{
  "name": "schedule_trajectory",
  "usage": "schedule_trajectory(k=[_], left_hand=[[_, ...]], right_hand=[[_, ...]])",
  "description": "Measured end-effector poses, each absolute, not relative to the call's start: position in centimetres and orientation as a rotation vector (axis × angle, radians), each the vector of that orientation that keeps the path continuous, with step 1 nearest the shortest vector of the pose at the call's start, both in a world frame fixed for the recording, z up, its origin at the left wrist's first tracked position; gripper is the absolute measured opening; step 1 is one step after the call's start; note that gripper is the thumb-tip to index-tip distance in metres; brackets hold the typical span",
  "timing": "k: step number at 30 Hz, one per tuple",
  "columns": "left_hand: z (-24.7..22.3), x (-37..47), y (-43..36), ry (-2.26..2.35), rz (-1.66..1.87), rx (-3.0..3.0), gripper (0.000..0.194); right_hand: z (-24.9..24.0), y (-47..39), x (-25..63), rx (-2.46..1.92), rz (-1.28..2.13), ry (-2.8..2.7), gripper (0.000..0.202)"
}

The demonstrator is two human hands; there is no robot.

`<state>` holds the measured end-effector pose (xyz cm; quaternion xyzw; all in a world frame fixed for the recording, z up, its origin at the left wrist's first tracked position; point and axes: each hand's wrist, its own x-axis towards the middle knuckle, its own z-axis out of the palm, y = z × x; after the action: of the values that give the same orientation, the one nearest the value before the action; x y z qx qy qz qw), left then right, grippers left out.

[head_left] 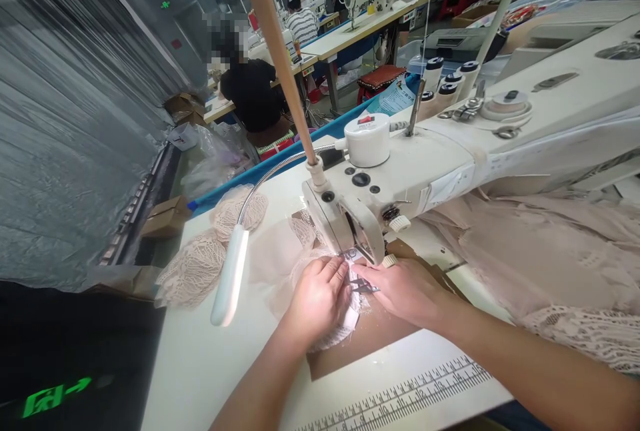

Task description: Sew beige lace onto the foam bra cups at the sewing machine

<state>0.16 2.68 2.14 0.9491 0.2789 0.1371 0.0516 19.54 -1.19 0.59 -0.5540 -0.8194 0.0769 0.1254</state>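
My left hand (320, 291) is closed on a pale lace piece (343, 334), its fingers bent together just in front of the needle area of a white sewing machine (327, 214). My right hand (407, 289) is closed around small thread snips (366, 286), whose metal blades point left from under the palm. Its thumb and forefinger reach the cloth beside my left fingertips. Sheer fabric (273, 251) spreads out left of the machine head. The needle itself is hidden behind the fingers and the machine head.
A lit lamp (231, 277) on a bendy neck hangs left of my hands. Lace pieces (195, 267) lie at the table's left, and beige fabric (530, 251) is heaped on the right. A printed ruler (400, 401) runs along the front. People sit at machines (253, 94) beyond.
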Motion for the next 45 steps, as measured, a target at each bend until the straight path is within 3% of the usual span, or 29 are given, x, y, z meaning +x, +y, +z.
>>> schedule_trajectory(k=[22,33,45], left_hand=[[2.9,-0.5,2.9,0.76,0.3,2.921,0.029],[3.0,0.0,2.7,0.906,0.225,2.925,0.031],[2.0,-0.8,2.6,0.79,0.359,2.94,0.029]], right_hand=[[0.7,-1.4,19.8,-1.48,0.235,-2.39,0.035],[1.1,-1.2,19.0,-1.754,0.208,-2.353,0.043],[0.5,-1.5,19.9,-1.48,0.231,-2.345,0.033]])
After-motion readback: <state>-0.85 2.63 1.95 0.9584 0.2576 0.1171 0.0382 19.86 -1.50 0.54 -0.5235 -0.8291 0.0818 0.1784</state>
